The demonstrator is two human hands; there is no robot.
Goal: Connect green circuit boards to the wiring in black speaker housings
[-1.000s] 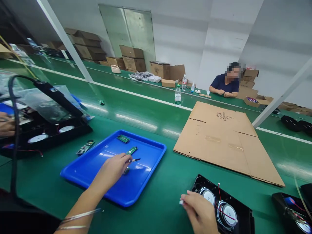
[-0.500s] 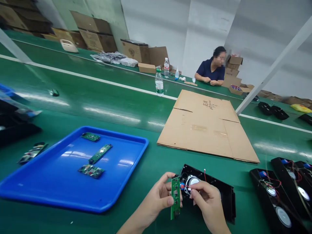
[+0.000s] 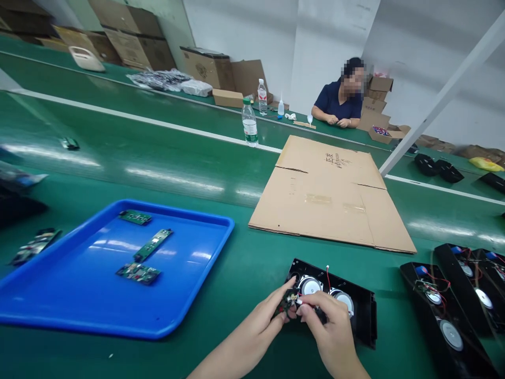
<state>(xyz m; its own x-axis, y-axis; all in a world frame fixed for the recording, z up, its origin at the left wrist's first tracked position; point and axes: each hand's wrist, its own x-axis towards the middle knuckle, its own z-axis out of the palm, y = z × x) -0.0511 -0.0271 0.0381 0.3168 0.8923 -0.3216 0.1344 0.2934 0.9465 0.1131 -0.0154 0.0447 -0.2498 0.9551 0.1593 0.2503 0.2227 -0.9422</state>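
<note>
My left hand (image 3: 268,321) is closed round a green circuit board (image 3: 284,304), tilted so that its component side shows. Pinched between the thumb and finger of my right hand (image 3: 329,321) is a small white plug (image 3: 299,301), held against the board's edge; whether it sits in a socket I cannot tell. Just beyond both hands lies an open black speaker housing (image 3: 365,316) with two round silver speakers (image 3: 311,285) in it. A red wire with a white end (image 3: 327,269) sticks up from the housing. My right hand partly covers the housing.
A blue tray (image 3: 205,273) on the left holds several circuit boards (image 3: 138,273). Another board (image 3: 35,246) lies left of it. Flat cardboard (image 3: 331,184) lies ahead. Several wired speaker housings (image 3: 437,310) stand at right. A person (image 3: 341,97) sits across the bench near bottles (image 3: 250,123).
My left hand has turned the circuit board from its flat green face to its component side. My right hand has brought the white plug to the board's edge. The view has shifted slightly.
</note>
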